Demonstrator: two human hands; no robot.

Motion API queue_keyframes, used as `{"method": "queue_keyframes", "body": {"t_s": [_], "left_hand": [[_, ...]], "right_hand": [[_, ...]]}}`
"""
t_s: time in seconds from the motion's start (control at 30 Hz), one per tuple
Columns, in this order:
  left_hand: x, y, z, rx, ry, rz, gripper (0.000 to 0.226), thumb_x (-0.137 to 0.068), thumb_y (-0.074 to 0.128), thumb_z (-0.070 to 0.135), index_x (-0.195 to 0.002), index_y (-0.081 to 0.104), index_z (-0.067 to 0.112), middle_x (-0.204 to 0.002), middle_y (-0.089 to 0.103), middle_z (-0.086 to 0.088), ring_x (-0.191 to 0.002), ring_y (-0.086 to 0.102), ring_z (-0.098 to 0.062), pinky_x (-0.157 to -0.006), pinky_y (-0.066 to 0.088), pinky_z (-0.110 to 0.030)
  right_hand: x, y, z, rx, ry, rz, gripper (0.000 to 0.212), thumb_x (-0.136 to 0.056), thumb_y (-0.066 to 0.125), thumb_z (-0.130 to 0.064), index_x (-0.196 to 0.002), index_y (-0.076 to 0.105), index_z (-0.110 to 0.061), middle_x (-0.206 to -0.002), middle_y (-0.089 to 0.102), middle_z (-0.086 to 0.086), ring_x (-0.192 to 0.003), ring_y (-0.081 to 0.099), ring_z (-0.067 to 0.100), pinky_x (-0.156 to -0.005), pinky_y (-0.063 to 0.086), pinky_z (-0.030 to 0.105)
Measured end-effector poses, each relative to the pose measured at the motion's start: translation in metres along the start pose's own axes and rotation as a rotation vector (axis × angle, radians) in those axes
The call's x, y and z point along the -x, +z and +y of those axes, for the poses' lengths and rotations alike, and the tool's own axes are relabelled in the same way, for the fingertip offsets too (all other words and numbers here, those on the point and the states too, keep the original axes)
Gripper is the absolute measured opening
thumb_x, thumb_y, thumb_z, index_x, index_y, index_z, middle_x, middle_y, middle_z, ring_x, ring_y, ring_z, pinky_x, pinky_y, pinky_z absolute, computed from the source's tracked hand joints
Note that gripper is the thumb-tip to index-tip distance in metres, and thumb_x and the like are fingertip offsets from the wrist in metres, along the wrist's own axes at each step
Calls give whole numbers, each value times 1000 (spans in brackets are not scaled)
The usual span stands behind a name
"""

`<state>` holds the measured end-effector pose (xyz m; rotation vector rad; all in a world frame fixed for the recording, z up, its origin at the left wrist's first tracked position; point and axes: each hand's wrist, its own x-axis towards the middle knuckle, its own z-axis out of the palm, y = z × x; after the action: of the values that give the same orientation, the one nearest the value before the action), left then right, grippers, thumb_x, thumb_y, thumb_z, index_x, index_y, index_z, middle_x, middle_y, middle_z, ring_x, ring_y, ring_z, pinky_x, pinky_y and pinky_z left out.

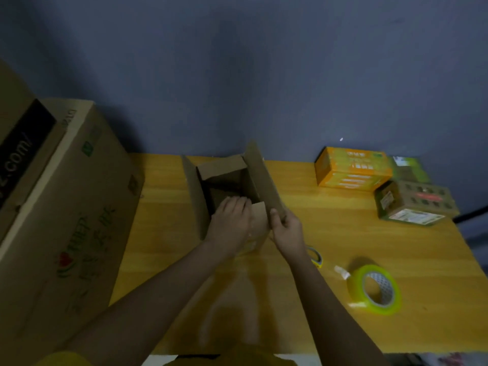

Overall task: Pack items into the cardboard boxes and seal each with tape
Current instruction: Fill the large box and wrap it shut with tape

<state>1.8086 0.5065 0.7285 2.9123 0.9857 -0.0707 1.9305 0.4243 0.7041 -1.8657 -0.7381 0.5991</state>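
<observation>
A small open brown cardboard box (227, 180) stands mid-way along the yellow wooden table (343, 247). The left hand (231, 217) lies flat-fingered on its near flap; the right hand (286, 227) pinches its long right flap. A yellow-green tape roll (375, 291) lies well to the right.

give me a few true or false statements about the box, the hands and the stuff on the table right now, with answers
1. The small cardboard box has its top flaps open. True.
2. The right hand grips the box's right flap. True.
3. The tape roll lies inside the box. False: it lies on the table, right of the arms.
4. The left hand holds the orange carton. False: the carton sits at the table's far right, and the left hand rests on the box's near edge.
5. A large cardboard box stands at the left. True.
</observation>
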Motion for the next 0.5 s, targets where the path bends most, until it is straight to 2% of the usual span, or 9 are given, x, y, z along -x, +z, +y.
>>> {"method": "queue_keyframes", "body": {"t_s": [0.07, 0.13, 0.17, 0.23, 0.3, 0.37, 0.4, 0.47, 0.5], "left_hand": [[4, 9, 7, 28, -69, -132, 81, -99, 35, 52, -152, -3, 5, -160, 0, -15, -148, 3, -27, -119, 2, -41], [4, 16, 10, -12, -81, -76, 91, -93, 50, 53, -152, 4, 2, -160, 5, -18, -147, 14, -30, -118, 15, -44], [3, 18, 11, -13, -79, -77, 89, -92, 55, 50, -152, 9, 2, -159, 10, -19, -145, 21, -30, -117, 21, -44], [1, 25, 11, 19, -70, -295, 77, -101, 39, 44, -153, -6, 9, -161, -2, -14, -147, 12, -28, -120, 13, -41], [-2, 25, 14, -4, -66, -454, 68, -104, 27, 41, -152, -13, 15, -161, -9, -9, -148, 3, -26, -120, 1, -41], [-5, 24, 17, -119, -47, -430, 68, -104, 27, 43, -153, -13, 17, -162, -7, -6, -149, -1, -26, -119, -6, -44], [-5, 18, 18, -172, -26, -404, 68, -104, 28, 43, -153, -11, 17, -162, -5, -6, -149, -2, -26, -119, -7, -46], [-2, 16, 16, -237, 24, -333, 66, -103, 34, 37, -154, 0, 15, -161, 8, -9, -147, 8, -28, -119, -1, -46], [1, 15, 14, -232, 46, -225, 67, -100, 45, 37, -153, 13, 13, -157, 23, -12, -143, 21, -30, -118, 6, -47]], "right_hand": [[-3, -1, 5, 32, 45, 39, 37, -100, 50, -19, -90, 62, 15, -77, 65, 29, -71, 62, 42, -61, 49, 46], [-4, -4, 10, 19, 100, 29, 55, -98, 52, -30, -84, 56, 23, -77, 61, 38, -72, 60, 52, -61, 51, 59], [-5, -7, 14, 14, 111, 9, 64, -95, 53, -39, -80, 55, 23, -72, 60, 38, -69, 60, 53, -59, 50, 61], [-7, -12, 19, 45, 119, -13, 75, -88, 51, -52, -67, 54, 20, -54, 54, 27, -56, 58, 50, -53, 49, 57], [-4, -19, 14, 122, 61, -28, 56, -95, 52, -38, -66, 62, 9, -51, 52, 16, -47, 54, 36, -54, 48, 52], [7, -23, 10, 249, -95, -56, 28, -99, 47, -29, -110, 65, -12, -69, 64, 11, -57, 59, 24, -58, 50, 44], [13, -24, 11, 314, -175, -81, 39, -98, 44, -30, -133, 53, -16, -93, 69, 12, -73, 64, 23, -65, 53, 40], [21, -24, 16, 411, -251, -162, 59, -97, 45, -30, -152, 27, -19, -147, 45, 6, -118, 54, 18, -89, 51, 34], [22, -24, 19, 484, -307, -181, 64, -97, 46, -27, -154, 20, -17, -158, 26, 1, -132, 41, 16, -99, 44, 31]]}}
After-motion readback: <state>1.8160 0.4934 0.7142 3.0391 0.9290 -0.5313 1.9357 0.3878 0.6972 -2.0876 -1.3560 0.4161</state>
